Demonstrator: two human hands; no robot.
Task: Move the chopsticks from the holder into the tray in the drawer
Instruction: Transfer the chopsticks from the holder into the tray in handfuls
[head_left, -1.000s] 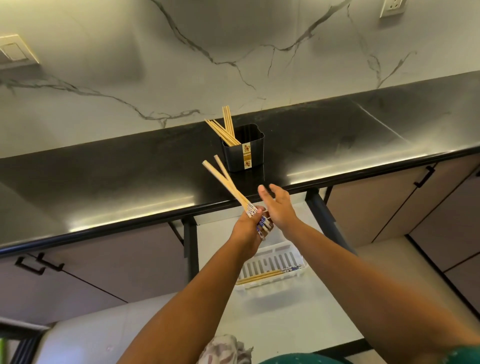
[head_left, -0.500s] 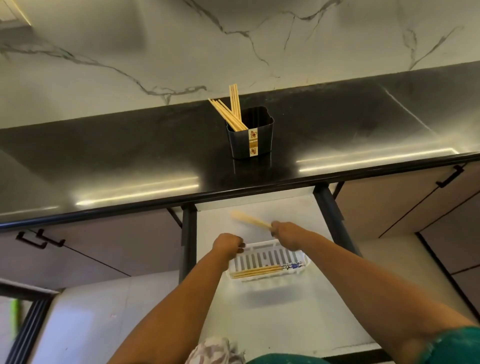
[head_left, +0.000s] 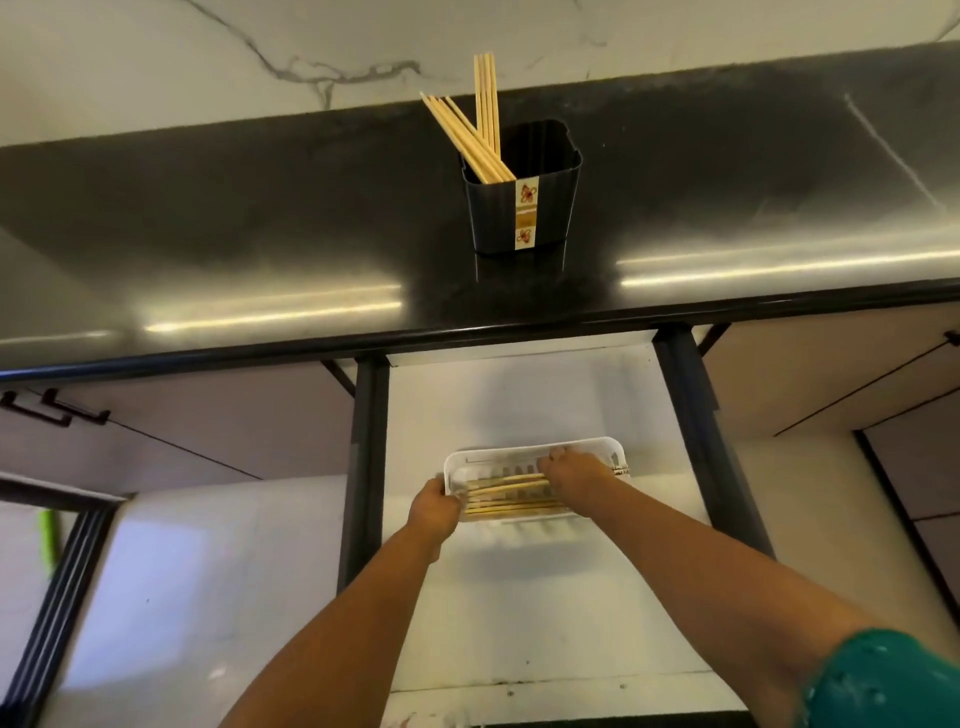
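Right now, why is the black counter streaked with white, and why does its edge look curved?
Head view: the streaks are glare from lights off the glossy countertop; the wide-angle lens bows its front edge; the holder is sharp, while both hands at the tray look slightly soft.

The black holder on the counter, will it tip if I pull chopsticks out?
Possibly: the holder looks like light plastic, taller than wide. The remaining chopsticks lean to its left side, so pulling sideways could tilt it. Lifting straight up seems safer.

Wooden chopsticks (head_left: 511, 493) lie flat in the white tray (head_left: 587, 446) (more lean in the black holder (head_left: 545, 208)).
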